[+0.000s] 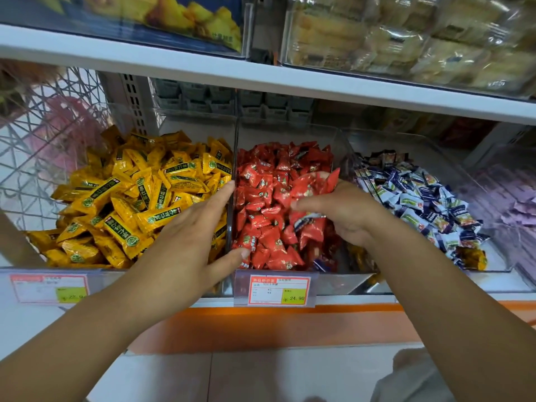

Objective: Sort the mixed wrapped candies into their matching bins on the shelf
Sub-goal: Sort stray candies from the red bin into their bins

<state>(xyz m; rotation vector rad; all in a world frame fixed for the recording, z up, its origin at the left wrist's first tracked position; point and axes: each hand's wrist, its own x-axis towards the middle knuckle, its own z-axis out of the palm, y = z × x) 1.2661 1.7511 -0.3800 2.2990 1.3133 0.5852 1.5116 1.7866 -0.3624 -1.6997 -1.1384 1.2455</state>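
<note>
Three clear bins side by side on the shelf. The left bin (116,274) is heaped with yellow candies (121,198), the middle bin (336,284) holds red candies (258,204), and the right bin (497,266) holds blue and white candies (420,198).

Left hand (188,242) lies flat over the right edge of the yellow pile with fingers straight and together, gripping nothing. Its index tip is at the clear divider and its thumb tip touches a red candy near the front.

Right hand (345,213) is down in the middle bin, fingers curled round a bunch of red candies. A blue and white wrapper (307,220) pokes out under the fingers; cannot tell if it is gripped too.

Strays: one yellow candy (471,258) at the front corner of the right bin, and a blue wrapper (322,264) low at the front of the middle bin.

Price tags sit on the shelf edge — one (278,290) under the red bin, one (48,288) under the yellow. Wrapped pastries (406,39) are on the shelf above, and a wire basket (43,126) stands off to the left.
</note>
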